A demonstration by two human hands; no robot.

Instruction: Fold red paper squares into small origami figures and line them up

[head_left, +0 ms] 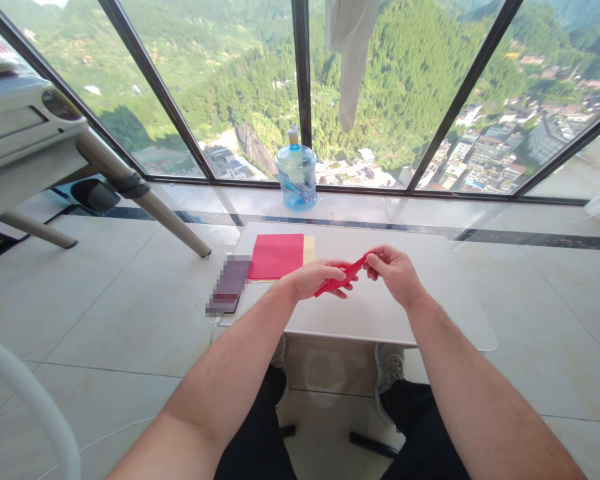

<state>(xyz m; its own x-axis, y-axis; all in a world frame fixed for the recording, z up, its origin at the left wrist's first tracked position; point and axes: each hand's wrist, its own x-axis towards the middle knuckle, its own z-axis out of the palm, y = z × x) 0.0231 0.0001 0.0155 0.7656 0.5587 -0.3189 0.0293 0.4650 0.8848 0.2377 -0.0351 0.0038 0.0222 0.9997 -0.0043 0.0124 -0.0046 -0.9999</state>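
Note:
A narrow piece of folded red paper (353, 270) slants between my two hands above the low white table (380, 317). My left hand (320, 277) grips its lower part, with the thumb on top and the fingers underneath. At the upper right end, my right hand (390, 267) pinches the tip between thumb and fingers. To the left of my left hand lie a flat red sheet (279, 255) and, partly under it, a pale yellow sheet (309, 249). The paper's underside is hidden by my fingers.
A phone (230, 283) with a white cable lies at the table's left edge. Behind the table, a blue water jug (297, 177) stands by the windows. A large machine on legs (145, 207) is at left, and a white curved tube (35, 400) at lower left.

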